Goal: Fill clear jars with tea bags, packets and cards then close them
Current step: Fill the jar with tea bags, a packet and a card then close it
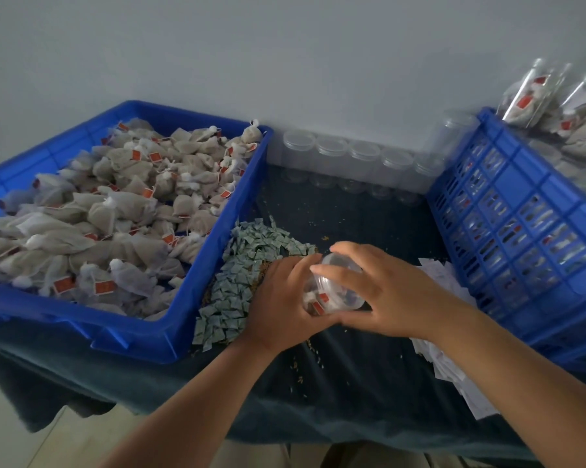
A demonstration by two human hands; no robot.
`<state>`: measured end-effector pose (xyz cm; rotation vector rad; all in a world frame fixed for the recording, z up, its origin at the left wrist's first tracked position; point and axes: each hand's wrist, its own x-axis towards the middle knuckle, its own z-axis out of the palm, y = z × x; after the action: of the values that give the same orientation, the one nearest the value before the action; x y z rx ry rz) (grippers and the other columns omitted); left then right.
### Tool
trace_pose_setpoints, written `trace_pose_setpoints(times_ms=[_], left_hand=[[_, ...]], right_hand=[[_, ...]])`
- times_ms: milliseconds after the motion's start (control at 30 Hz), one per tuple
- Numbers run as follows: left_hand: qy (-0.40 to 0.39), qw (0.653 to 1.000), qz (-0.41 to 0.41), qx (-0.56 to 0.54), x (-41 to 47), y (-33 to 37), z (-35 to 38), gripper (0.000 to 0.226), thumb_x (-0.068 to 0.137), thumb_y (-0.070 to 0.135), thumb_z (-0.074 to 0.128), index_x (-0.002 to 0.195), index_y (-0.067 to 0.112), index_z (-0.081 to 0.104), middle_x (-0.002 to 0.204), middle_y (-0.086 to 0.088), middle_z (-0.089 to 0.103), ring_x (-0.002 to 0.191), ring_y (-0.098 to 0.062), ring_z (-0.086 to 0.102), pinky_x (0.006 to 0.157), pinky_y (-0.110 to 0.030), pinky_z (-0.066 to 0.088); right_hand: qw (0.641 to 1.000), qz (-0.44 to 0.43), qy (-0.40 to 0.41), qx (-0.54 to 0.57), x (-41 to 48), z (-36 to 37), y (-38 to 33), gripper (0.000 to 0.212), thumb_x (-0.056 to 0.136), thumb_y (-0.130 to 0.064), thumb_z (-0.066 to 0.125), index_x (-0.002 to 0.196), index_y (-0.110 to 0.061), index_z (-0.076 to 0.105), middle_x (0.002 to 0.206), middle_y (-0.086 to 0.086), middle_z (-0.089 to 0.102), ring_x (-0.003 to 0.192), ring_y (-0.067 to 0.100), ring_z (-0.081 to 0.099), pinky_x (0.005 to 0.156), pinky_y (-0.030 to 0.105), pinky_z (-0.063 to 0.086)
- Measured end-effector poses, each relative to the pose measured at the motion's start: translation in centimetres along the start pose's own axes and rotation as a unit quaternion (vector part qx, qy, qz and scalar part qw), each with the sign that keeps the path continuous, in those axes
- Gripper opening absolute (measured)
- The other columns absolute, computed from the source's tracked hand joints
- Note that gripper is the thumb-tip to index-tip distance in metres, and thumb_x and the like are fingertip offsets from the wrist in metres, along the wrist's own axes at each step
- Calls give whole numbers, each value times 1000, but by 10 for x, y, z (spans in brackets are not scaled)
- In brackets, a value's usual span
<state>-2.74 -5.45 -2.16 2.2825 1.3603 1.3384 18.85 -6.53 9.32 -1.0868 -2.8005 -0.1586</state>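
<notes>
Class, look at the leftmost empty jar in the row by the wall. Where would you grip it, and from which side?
Probably round its top rim, from above. The leftmost jar stands upright by the wall, the blue bin close on one side and the next jar on the other, so its sides are crowded while the top is free.
</notes>
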Motion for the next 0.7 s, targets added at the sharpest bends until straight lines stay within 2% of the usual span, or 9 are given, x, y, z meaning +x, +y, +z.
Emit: trace_pose_setpoints(times_ms=[67,200,267,333,367,467,567,633,700], left_hand=[[6,1000,3,8,-1,2,1,81,79,66,80,144,25,54,129,11,60,117,-13,58,101,-32,50],[-10,999,-23,-21,3,3,-2,74,77,64,80,136,29,55,119,19,60,109,-5,58,94,-30,51],[-17,999,-40,-31,3,2,-4,73,76,66,79,134,30,56,115,24,59,107,2,54,92,-28,49],[-9,998,-42,-38,3,1,-6,71,76,65,80,132,32,54,112,28,54,105,8,50,89,-23,47],[-7,998,-40,-45,3,1,-7,71,76,64,82,132,32,54,111,28,53,105,6,51,89,-23,48],[-24,997,-21,-66,4,2,-5,72,77,65,84,134,31,55,114,25,60,109,-4,59,94,-30,51],[-29,996,-43,-74,5,2,-5,66,76,63,85,128,32,57,110,29,59,107,-1,59,91,-26,50],[-38,994,-60,-87,6,1,-7,58,75,57,85,121,31,59,105,24,62,103,-5,62,85,-32,54],[-41,994,-60,-87,6,1,-8,58,75,55,83,122,35,58,104,24,62,102,-3,62,83,-28,53]], right_hand=[[999,45,-6,2,9,6,-8,74,101,-71,46,155,-20,51,137,13,50,110,29,62,79,41,58],[981,177,-25,-78,28,4,-24,82,93,-88,12,148,-31,32,106,7,61,78,25,65,62,36,54],[979,181,-81,-43,29,-1,-17,94,84,-99,11,159,-42,14,131,9,62,101,28,70,78,44,60],[986,122,-113,15,26,-11,-9,95,84,-100,23,163,-53,0,167,4,30,137,29,56,99,49,57],[994,60,-91,5,24,-13,-5,90,89,-94,31,164,-52,4,171,3,24,142,29,51,101,49,56],[997,-70,-22,-26,25,-9,3,60,105,-65,48,155,-36,29,153,15,50,123,33,59,82,48,60],[999,-30,18,-13,32,2,-3,49,106,-51,49,145,-22,47,131,18,59,105,35,62,69,46,59],[999,16,26,-21,35,8,-12,54,105,-47,44,141,-11,61,124,19,61,98,37,63,68,48,59],[998,58,27,-16,37,10,-21,60,104,-48,36,139,-8,63,120,19,61,95,37,63,68,50,59]])
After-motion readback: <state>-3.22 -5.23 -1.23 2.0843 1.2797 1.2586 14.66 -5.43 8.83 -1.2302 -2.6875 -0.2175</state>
